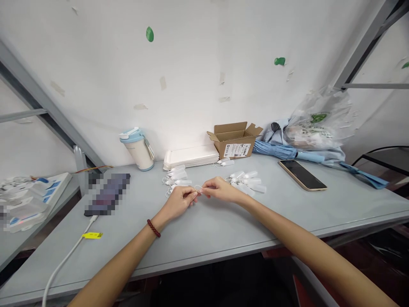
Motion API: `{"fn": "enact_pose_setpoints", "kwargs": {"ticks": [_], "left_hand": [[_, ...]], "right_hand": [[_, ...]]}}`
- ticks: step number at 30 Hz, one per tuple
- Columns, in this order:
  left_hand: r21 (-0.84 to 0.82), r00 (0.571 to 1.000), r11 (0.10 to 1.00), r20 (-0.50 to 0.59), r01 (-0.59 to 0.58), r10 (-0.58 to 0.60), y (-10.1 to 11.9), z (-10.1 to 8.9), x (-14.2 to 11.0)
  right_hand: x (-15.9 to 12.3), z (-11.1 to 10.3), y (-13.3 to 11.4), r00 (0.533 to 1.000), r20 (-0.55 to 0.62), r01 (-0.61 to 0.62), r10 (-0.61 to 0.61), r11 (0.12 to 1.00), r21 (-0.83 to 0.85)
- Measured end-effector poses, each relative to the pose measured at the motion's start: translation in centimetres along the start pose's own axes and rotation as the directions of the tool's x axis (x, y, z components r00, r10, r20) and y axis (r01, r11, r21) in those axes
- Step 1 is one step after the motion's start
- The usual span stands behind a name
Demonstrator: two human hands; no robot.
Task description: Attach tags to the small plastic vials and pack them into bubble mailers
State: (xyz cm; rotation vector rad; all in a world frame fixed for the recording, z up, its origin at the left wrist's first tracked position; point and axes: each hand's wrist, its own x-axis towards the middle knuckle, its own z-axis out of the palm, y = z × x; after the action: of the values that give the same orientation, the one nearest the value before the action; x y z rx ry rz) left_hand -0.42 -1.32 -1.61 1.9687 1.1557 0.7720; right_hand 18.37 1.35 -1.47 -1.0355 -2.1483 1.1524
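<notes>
My left hand (180, 200) and my right hand (220, 190) meet low over the table, each with thumb and fingers pinched. Between the fingertips runs a thin white cord loop (198, 187), which both hands grip; whatever else the fingers cover is hidden. Just behind my left hand lies a cluster of small translucent white tubes (178, 174) with thin loops on their ends. A second group of such tubes (251, 181) lies beyond my right wrist. One or two more tubes (227, 162) rest in front of the cardboard box.
Along the wall stand a cream cup with a blue lid (139, 151), a stack of flat white boxes (191, 156), an open cardboard box (235, 143), a folded blue umbrella (281, 151) and a plastic bag (322, 123). A phone (302, 174) lies right, a blurred, cabled device (108, 194) left.
</notes>
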Motion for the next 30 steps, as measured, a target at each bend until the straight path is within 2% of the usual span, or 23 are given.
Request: {"fn": "enact_pose_setpoints", "kwargs": {"ticks": [11, 19, 24, 30], "left_hand": [[-0.112, 0.999, 0.993, 0.034, 0.023, -0.02, 0.5, -1.0, 0.4], [-0.104, 0.999, 0.995, -0.042, 0.011, -0.015, 0.5, -1.3, 0.4], [-0.132, 0.998, 0.99, 0.009, 0.059, -0.058, 0.2, -0.8, 0.2], [-0.154, 0.995, 0.983, 0.025, 0.104, -0.102, 0.0, -0.7, 0.1]], "right_hand": [[0.3, -0.4, -0.1, 1.0, -0.021, 0.007, -0.002, 0.98, 0.2], [0.1, -0.5, -0.3, 0.999, -0.021, -0.024, 0.029, 0.98, 0.196], [-0.1, -0.1, 0.0, 0.999, 0.038, -0.03, 0.023, 0.98, 0.196], [-0.1, 0.1, 0.2, 0.998, 0.055, -0.031, 0.02, 0.979, 0.201]]}}
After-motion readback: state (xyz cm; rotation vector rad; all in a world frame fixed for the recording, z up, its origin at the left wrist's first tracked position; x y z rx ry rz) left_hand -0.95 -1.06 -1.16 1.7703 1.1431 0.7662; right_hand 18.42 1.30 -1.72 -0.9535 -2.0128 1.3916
